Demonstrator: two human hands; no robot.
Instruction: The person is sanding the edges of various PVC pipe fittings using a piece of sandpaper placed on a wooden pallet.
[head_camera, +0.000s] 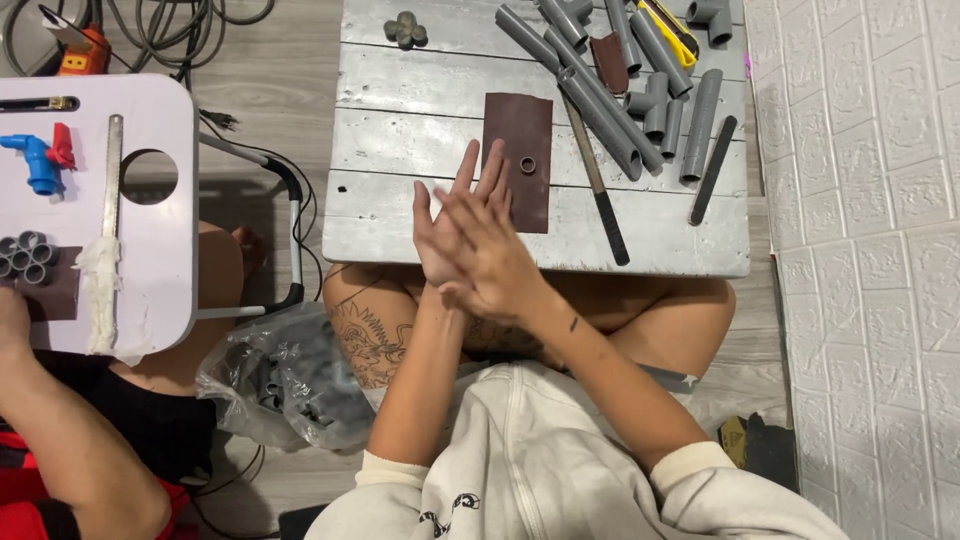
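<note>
**Empty hands pressed together over the sanding sheet**

Head view – the person sits cross-legged with a small grey plank table (400, 150) over the knees. The left hand (440, 215) is flat with its fingers pointing up the table. The right hand (497, 272) lies across it palm to palm. Both are spread flat and hold nothing. By the look of it this is a pause between pieces, with the palms rubbed or brushed off rather than working anything.

The small dark ring (527, 165) lies on the brown sandpaper sheet (520, 120), just beyond the left fingertips and untouched. Taking it up would call for parting the hands and making a fine fingertip pinch, since the ring is small and lies flat on gritty paper.

To the right of the sheet lies a long file with a black handle (603, 200), and beyond it a heap of grey pipe pieces (605, 95) with a yellow tool (675, 35) among them.

The room – pale wooden floor (270, 90) and a white brick-pattern wall (860, 200) on the right. A clear plastic bag of grey fittings (285, 380) rests by the left knee. On the left a co-worker's arm (70, 440) rests by a white table (160, 110) bearing a blue valve (38, 160).
</note>
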